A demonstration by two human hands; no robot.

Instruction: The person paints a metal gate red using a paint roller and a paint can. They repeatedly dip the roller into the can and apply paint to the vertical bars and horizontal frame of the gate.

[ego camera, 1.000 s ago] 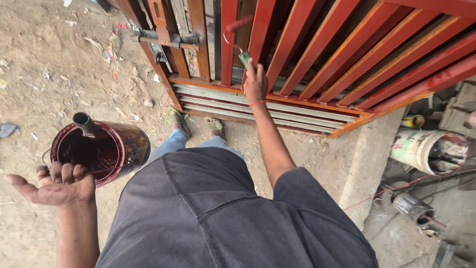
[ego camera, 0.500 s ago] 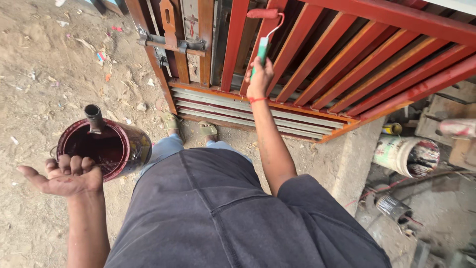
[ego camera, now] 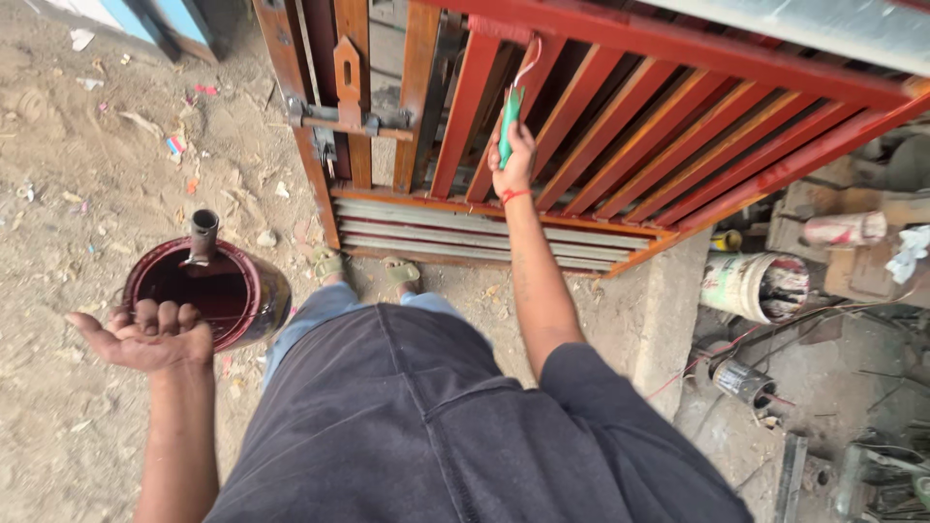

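Here, a person stands facing a red slatted metal gate (ego camera: 620, 145), right hand (ego camera: 513, 160) raised and closed around the green handle of a small paint roller (ego camera: 511, 116), whose red-stained roller head presses against an upright slat near the gate's top rail. The left hand (ego camera: 150, 334) is held out palm up, fingers loosely spread and holding nothing, just in front of a round paint can (ego camera: 208, 291) that sits on the dirt ground to the left of the gate's lower corner. The can holds dark red paint, with a grey handle standing at its far rim. Below the gate's bottom rail, two sandalled feet (ego camera: 363, 266) show on the dirt ground (ego camera: 87, 174). To the right of the gate, past a concrete ledge, a white cylindrical bucket (ego camera: 756, 286) with green and red markings lies on its side; beyond it lies a smaller white container (ego camera: 843, 230) smeared with red. Scraps of coloured litter dot the ground to the gate's left.
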